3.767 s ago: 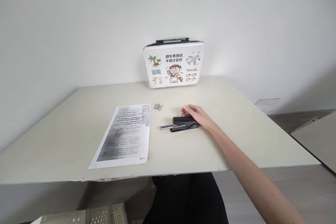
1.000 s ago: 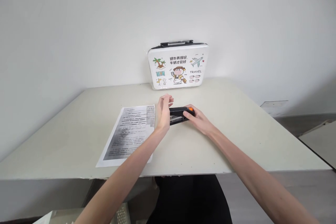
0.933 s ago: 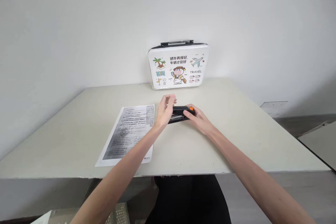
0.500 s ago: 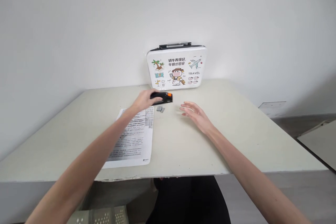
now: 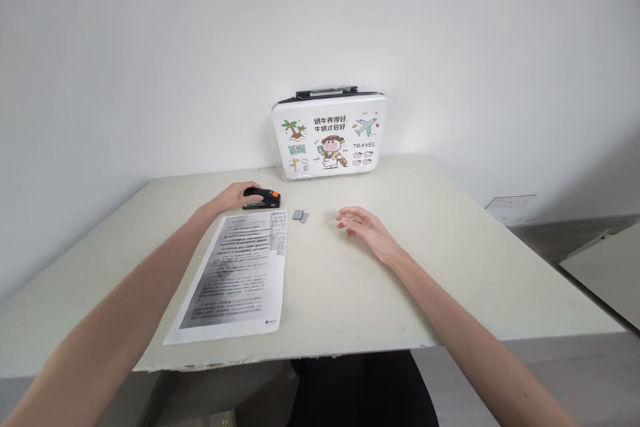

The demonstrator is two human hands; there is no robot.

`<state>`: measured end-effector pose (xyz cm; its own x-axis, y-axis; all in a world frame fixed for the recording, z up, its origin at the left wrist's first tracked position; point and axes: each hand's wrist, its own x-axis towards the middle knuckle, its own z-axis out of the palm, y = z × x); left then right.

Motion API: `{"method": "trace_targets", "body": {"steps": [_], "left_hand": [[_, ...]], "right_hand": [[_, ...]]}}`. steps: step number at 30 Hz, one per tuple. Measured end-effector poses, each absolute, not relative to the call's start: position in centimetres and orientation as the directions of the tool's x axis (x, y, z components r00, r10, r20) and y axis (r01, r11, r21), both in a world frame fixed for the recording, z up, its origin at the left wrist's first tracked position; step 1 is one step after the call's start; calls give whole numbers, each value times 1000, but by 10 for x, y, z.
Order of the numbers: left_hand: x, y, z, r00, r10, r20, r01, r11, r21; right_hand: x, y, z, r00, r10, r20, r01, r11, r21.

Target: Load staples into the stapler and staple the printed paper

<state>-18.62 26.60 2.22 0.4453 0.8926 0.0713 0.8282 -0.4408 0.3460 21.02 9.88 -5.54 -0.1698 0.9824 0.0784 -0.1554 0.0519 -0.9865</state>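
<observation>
Left hand (image 5: 233,197) grips the black stapler (image 5: 265,199), just beyond the printed sheet (image 5: 235,273) — grey strips (image 5: 301,215) near the sheet's far-right corner — right hand (image 5: 366,227), loosely unfurled, right of the sheet.

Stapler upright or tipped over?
Upright: the black stapler sits base down, orange patch near its top, left hand gripping one end.

The left hand (image 5: 235,197) held a stapler (image 5: 271,199) beyond the paper (image 5: 233,273); right of the paper were staples (image 5: 299,215) and the half-curled right hand (image 5: 367,229).
</observation>
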Motion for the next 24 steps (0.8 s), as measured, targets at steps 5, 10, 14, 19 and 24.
{"method": "trace_targets", "body": {"steps": [5, 10, 14, 19, 24], "left_hand": [[-175, 257, 23, 472, 867, 160, 828, -498, 257], [-115, 230, 6, 635, 739, 225, 726, -671, 153], [-69, 214, -14, 847, 517, 126, 519, -855, 22], [-69, 221, -20, 832, 538, 136, 540, -841, 19], [-84, 230, -20, 753, 624, 207, 635, -772, 17]], "right_hand": [[210, 98, -54, -171, 982, 79, -157, 52, -986], [211, 97, -53, -179, 980, 84, -136, 60, -989], [211, 95, -52, -170, 982, 78, -137, 55, -989], [211, 93, -48, -187, 978, 88, -119, 66, -991], [211, 95, -48, -207, 975, 85, -112, 63, -992]]}}
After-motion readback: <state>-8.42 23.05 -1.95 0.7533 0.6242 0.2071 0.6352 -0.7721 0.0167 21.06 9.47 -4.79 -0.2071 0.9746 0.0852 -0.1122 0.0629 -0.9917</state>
